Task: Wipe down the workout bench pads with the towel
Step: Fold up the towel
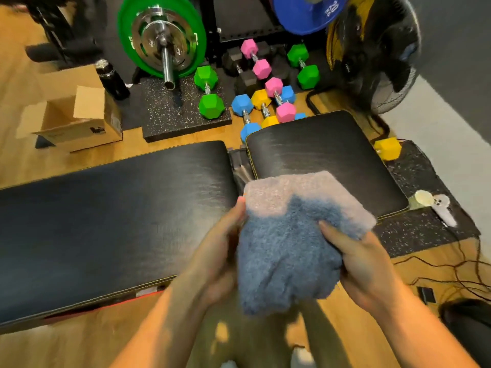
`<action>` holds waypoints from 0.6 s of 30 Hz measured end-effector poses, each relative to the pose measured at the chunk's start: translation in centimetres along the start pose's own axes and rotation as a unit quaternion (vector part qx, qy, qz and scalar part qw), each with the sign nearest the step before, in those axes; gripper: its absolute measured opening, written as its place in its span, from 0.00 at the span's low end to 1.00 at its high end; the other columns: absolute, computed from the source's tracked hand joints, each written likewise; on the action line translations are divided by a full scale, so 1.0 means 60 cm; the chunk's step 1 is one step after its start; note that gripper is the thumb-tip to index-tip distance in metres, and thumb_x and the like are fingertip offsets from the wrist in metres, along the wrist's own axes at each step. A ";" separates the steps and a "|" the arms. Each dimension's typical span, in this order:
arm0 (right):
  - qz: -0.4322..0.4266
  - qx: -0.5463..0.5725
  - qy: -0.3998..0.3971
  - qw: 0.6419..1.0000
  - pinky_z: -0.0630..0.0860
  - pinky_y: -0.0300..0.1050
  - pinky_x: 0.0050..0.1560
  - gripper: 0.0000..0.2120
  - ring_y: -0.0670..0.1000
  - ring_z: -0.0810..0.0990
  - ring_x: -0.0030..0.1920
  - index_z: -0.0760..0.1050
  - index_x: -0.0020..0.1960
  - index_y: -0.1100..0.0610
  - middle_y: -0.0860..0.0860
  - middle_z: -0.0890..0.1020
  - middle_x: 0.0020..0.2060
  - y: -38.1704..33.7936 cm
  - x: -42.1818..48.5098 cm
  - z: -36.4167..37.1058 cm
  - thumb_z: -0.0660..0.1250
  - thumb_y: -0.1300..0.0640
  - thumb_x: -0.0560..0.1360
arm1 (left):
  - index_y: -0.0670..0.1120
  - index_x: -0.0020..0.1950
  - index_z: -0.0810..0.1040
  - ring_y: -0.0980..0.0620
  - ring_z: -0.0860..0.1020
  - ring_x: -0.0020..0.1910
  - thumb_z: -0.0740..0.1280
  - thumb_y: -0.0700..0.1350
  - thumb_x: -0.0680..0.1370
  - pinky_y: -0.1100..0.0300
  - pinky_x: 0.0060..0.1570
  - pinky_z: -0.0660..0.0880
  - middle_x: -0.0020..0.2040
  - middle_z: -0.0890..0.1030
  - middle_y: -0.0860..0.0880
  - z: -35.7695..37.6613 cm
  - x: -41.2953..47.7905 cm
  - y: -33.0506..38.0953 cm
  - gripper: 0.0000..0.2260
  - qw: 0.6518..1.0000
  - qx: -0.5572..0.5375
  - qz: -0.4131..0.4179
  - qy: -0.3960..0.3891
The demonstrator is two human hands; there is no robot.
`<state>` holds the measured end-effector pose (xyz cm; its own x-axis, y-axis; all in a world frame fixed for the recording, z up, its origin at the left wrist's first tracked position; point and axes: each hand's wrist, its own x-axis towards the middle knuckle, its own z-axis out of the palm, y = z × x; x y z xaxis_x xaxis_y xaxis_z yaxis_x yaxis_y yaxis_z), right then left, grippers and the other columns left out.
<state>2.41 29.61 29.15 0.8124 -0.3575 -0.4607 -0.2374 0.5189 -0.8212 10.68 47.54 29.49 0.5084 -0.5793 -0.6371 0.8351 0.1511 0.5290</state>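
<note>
Left hand [220,251] and right hand [364,264] both grip a folded blue-grey towel [289,245], held above the near edge of the bench's seat pad [326,150]; back pad [106,208] alongside.

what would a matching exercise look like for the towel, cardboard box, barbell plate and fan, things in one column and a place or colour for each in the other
Things
1. towel
2. cardboard box
3. barbell plate
4. fan

Place or colour
a. green
b. gripped by the left hand and right hand
c. far right, beyond the short bench pad
d. on the floor at the left, flaps open

Pairs: 1-b, 2-d, 3-a, 4-c
</note>
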 end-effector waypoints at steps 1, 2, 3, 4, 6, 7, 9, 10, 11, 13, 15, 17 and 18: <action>-0.028 -0.024 0.027 0.999 0.80 0.49 0.53 0.13 0.56 0.82 0.54 0.78 0.58 0.63 0.58 0.83 0.53 -0.011 0.002 -0.034 0.65 0.64 0.74 | 0.40 0.63 0.78 0.44 0.81 0.56 0.70 0.50 0.74 0.50 0.57 0.78 0.59 0.82 0.40 0.040 0.003 -0.016 0.22 0.999 0.029 0.011 -0.023; -0.046 -0.045 0.053 0.997 0.79 0.51 0.54 0.12 0.56 0.82 0.55 0.78 0.58 0.63 0.58 0.83 0.53 -0.023 0.004 -0.068 0.65 0.64 0.75 | 0.39 0.64 0.76 0.43 0.81 0.56 0.73 0.44 0.71 0.51 0.56 0.79 0.59 0.81 0.39 0.066 0.027 -0.031 0.24 0.996 0.075 0.021 -0.043; -0.060 -0.062 0.078 0.993 0.78 0.52 0.56 0.12 0.56 0.82 0.55 0.78 0.58 0.63 0.57 0.84 0.53 -0.033 0.008 -0.107 0.65 0.64 0.76 | 0.37 0.65 0.74 0.43 0.81 0.55 0.73 0.40 0.68 0.51 0.55 0.79 0.58 0.82 0.38 0.086 0.058 -0.052 0.26 0.992 0.115 0.040 -0.038; -0.070 -0.073 0.093 0.991 0.78 0.53 0.56 0.12 0.55 0.82 0.55 0.78 0.58 0.62 0.57 0.84 0.53 -0.044 0.010 -0.145 0.65 0.63 0.76 | 0.37 0.64 0.73 0.42 0.82 0.54 0.73 0.38 0.66 0.51 0.54 0.80 0.56 0.82 0.38 0.114 0.087 -0.073 0.26 0.989 0.139 0.053 -0.028; -0.091 -0.098 0.112 0.985 0.79 0.51 0.56 0.13 0.54 0.82 0.55 0.78 0.59 0.62 0.56 0.84 0.53 -0.063 0.019 -0.228 0.66 0.62 0.75 | 0.36 0.63 0.73 0.40 0.82 0.53 0.74 0.35 0.67 0.49 0.54 0.79 0.55 0.83 0.38 0.172 0.144 -0.116 0.25 0.985 0.162 0.060 -0.004; -0.097 -0.113 0.121 0.981 0.79 0.50 0.54 0.13 0.53 0.83 0.54 0.78 0.58 0.62 0.56 0.84 0.53 -0.073 0.025 -0.274 0.66 0.62 0.75 | 0.36 0.63 0.72 0.40 0.82 0.53 0.74 0.34 0.68 0.48 0.55 0.79 0.54 0.83 0.38 0.204 0.169 -0.137 0.24 0.985 0.165 0.059 -0.001; -0.085 -0.141 0.132 0.977 0.81 0.44 0.42 0.07 0.48 0.84 0.44 0.78 0.54 0.64 0.53 0.85 0.44 -0.095 0.041 -0.367 0.65 0.64 0.76 | 0.35 0.62 0.73 0.43 0.82 0.49 0.71 0.33 0.73 0.47 0.54 0.79 0.53 0.83 0.38 0.264 0.225 -0.180 0.19 0.984 0.166 0.061 0.014; -0.074 -0.152 0.136 0.976 0.79 0.41 0.35 0.05 0.46 0.84 0.37 0.77 0.51 0.65 0.52 0.85 0.39 -0.107 0.048 -0.412 0.64 0.66 0.77 | 0.35 0.61 0.73 0.44 0.82 0.48 0.69 0.34 0.75 0.47 0.54 0.78 0.51 0.83 0.39 0.293 0.254 -0.203 0.16 0.983 0.168 0.066 0.022; -0.063 -0.156 0.141 0.976 0.77 0.41 0.34 0.05 0.46 0.83 0.36 0.77 0.51 0.65 0.52 0.84 0.38 -0.116 0.056 -0.459 0.64 0.68 0.77 | 0.36 0.60 0.74 0.46 0.82 0.47 0.68 0.35 0.76 0.48 0.53 0.78 0.50 0.83 0.41 0.321 0.282 -0.227 0.13 0.982 0.172 0.070 0.028; -0.047 -0.153 0.151 0.976 0.79 0.49 0.43 0.11 0.51 0.84 0.46 0.78 0.53 0.59 0.54 0.85 0.47 -0.134 0.073 -0.549 0.64 0.70 0.75 | 0.39 0.58 0.75 0.48 0.81 0.46 0.66 0.36 0.78 0.52 0.49 0.78 0.48 0.83 0.43 0.381 0.334 -0.275 0.09 0.983 0.169 0.064 0.038; -0.034 -0.151 0.143 0.978 0.80 0.53 0.51 0.14 0.54 0.83 0.52 0.77 0.53 0.56 0.55 0.84 0.51 -0.147 0.099 -0.629 0.64 0.72 0.74 | 0.41 0.56 0.76 0.48 0.81 0.46 0.64 0.37 0.79 0.55 0.45 0.78 0.48 0.82 0.43 0.429 0.394 -0.322 0.07 0.985 0.160 0.052 0.043; -0.004 -0.167 0.137 0.976 0.79 0.58 0.54 0.14 0.55 0.82 0.53 0.76 0.56 0.57 0.55 0.83 0.53 -0.151 0.128 -0.699 0.66 0.70 0.74 | 0.41 0.57 0.75 0.45 0.82 0.49 0.63 0.38 0.80 0.54 0.44 0.79 0.51 0.82 0.40 0.463 0.453 -0.367 0.07 0.988 0.142 0.033 0.055; 0.018 -0.178 0.134 0.975 0.79 0.59 0.53 0.15 0.56 0.82 0.54 0.75 0.58 0.58 0.55 0.83 0.54 -0.150 0.148 -0.730 0.69 0.67 0.73 | 0.40 0.60 0.75 0.43 0.82 0.52 0.62 0.38 0.81 0.52 0.45 0.80 0.54 0.81 0.39 0.474 0.484 -0.387 0.09 0.989 0.132 0.023 0.058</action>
<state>-11.60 -12.22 17.70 0.6434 -0.5578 -0.5242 -0.4719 0.2502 -0.8454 0.10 4.45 14.63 0.5778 -0.4788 -0.6610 0.7348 -0.0475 0.6766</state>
